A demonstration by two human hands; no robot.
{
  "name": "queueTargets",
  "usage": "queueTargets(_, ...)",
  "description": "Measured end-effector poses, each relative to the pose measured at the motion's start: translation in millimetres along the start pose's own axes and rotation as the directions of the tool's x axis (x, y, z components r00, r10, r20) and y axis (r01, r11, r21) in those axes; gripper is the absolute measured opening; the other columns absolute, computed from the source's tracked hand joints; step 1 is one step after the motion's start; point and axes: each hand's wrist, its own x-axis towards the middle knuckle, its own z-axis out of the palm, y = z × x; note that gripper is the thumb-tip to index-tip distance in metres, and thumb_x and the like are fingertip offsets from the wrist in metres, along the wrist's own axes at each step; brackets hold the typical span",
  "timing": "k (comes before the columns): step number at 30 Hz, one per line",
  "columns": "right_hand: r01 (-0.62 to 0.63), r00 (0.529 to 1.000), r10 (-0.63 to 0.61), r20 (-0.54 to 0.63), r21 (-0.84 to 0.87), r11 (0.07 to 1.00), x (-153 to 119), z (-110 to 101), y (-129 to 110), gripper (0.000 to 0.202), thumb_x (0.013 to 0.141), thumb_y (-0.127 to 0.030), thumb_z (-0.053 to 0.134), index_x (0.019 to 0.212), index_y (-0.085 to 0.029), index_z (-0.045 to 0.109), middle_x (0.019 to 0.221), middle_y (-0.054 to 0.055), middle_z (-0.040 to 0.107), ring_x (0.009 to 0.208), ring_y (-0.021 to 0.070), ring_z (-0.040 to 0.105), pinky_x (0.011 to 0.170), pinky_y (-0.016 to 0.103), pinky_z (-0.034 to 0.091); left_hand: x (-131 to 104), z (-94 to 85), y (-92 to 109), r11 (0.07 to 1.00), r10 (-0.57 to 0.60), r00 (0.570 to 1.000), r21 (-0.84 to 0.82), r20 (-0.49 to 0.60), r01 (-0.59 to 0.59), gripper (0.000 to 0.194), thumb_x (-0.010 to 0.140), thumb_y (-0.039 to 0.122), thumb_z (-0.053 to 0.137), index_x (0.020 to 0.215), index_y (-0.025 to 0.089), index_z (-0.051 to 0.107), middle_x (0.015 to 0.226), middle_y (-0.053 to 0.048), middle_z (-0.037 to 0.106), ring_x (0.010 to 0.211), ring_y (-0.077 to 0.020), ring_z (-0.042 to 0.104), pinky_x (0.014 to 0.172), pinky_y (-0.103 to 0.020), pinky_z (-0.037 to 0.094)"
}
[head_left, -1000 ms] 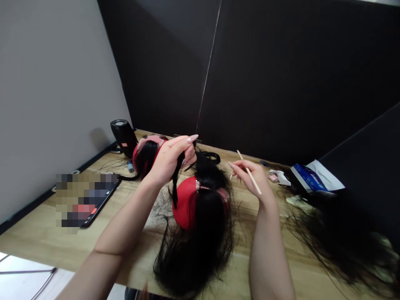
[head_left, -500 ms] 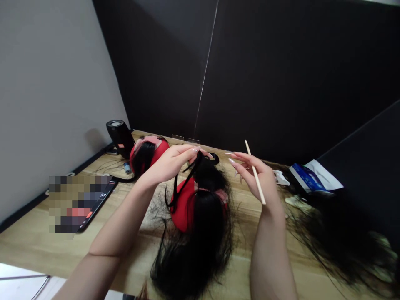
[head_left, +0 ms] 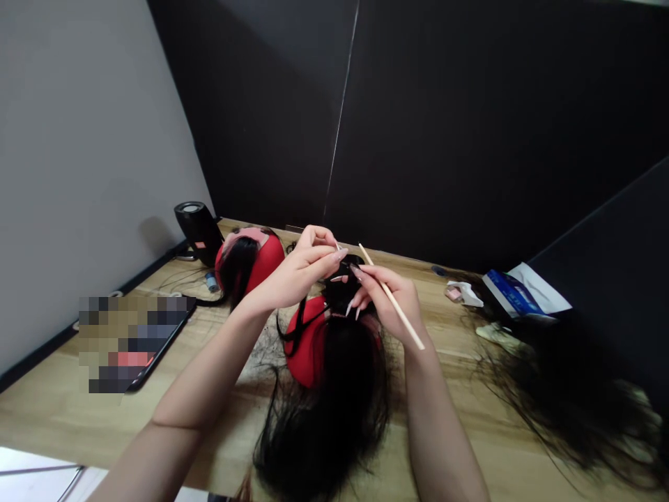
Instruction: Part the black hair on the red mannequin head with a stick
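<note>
A red wig head [head_left: 302,352] is in front of me on the wooden table, with long black hair [head_left: 329,425] spilling from it toward the near edge. Above its far end, my left hand [head_left: 300,272] pinches a strand of black hair with its fingertips. My right hand [head_left: 391,296] is close by on the right, its thumb and forefinger closed at the same dark strand. A thin pale wooden stick [head_left: 400,312] lies along the right hand, slanting up past the fingertips. Exactly what lies between the fingertips is partly hidden.
A second red wig head [head_left: 269,261] and a black cylindrical speaker [head_left: 197,230] stand at the back left. A phone or tablet [head_left: 167,341], partly blurred out, lies nearer. On the right are a blue-and-white packet [head_left: 515,293] and a loose pile of black hair [head_left: 569,404]. A dark wall [head_left: 444,125] rises behind the table.
My right hand has moved left with the wooden stick and now meets the left hand's fingertips at the hair. The left hand has shifted only slightly.
</note>
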Motion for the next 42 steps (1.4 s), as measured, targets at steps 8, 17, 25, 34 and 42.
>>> queueTargets(8, -0.093, 0.995, 0.090, 0.046, 0.083, 0.992, 9, -22, 9, 0.049, 0.082, -0.051, 0.063, 0.108, -0.011, 0.068, 0.096, 0.015, 0.075, 0.051, 0.0162, 0.068, 0.047, 0.027, 0.053, 2, 2.2, 12, 0.771, -0.027, 0.998, -0.637, -0.060, -0.018, 0.049, 0.085, 0.037, 0.058, 0.047, 0.016, 0.035, 0.067, -0.004, 0.050, 0.072, -0.0160, 0.058, 0.079, -0.033, 0.051)
queueTargets(17, -0.204, 0.979, 0.186, -0.086, -0.346, 0.916, 18, -98, 45, 0.042, 0.086, -0.049, 0.058, 0.101, -0.011, 0.070, 0.099, 0.017, 0.074, 0.060, 0.0197, 0.071, 0.059, 0.031, 0.057, 4, -11.7, 7, 0.938, -0.050, 0.979, -0.347, -0.196, -0.022, 0.034, 0.091, 0.036, 0.052, 0.064, 0.015, 0.052, 0.062, -0.001, 0.046, 0.050, -0.0080, 0.033, 0.049, -0.024, 0.030)
queueTargets(25, -0.295, 0.952, 0.127, -0.279, -0.720, 0.628, 10, -125, 39, 0.044, 0.085, -0.035, 0.063, 0.118, -0.006, 0.067, 0.108, 0.024, 0.070, 0.076, 0.0285, 0.071, 0.081, 0.045, 0.052, 5, -6.1, 0, 0.908, 0.158, 0.986, 0.399, -0.057, -0.123, 0.038, 0.098, 0.031, 0.039, 0.070, 0.016, 0.061, 0.099, -0.007, 0.064, 0.093, -0.0173, 0.057, 0.092, -0.030, 0.041)
queueTargets(34, -0.008, 0.996, 0.021, 0.091, -0.134, 0.991, 2, -29, -3, 0.063, 0.077, -0.040, 0.073, 0.135, -0.026, 0.053, 0.125, 0.011, 0.065, 0.052, 0.0092, 0.057, 0.047, 0.025, 0.050, 1, 17.8, 4, 0.926, 0.202, 0.974, 0.304, 0.105, -0.225, 0.035, 0.097, 0.030, 0.043, 0.072, 0.017, 0.063, 0.145, -0.008, 0.043, 0.141, -0.0248, 0.029, 0.120, -0.045, 0.022)
queueTargets(42, -0.003, 0.990, 0.029, 0.135, -0.184, 0.983, 9, -19, 8, 0.027, 0.088, -0.035, 0.055, 0.095, -0.016, 0.072, 0.054, -0.001, 0.058, 0.045, 0.0119, 0.052, 0.046, 0.023, 0.044, -3, 20.7, 6, 0.973, 0.131, 0.981, -0.209, 0.146, -0.099, 0.038, 0.097, 0.033, 0.042, 0.064, 0.016, 0.052, 0.103, -0.010, 0.064, 0.110, -0.0218, 0.057, 0.100, -0.034, 0.042)
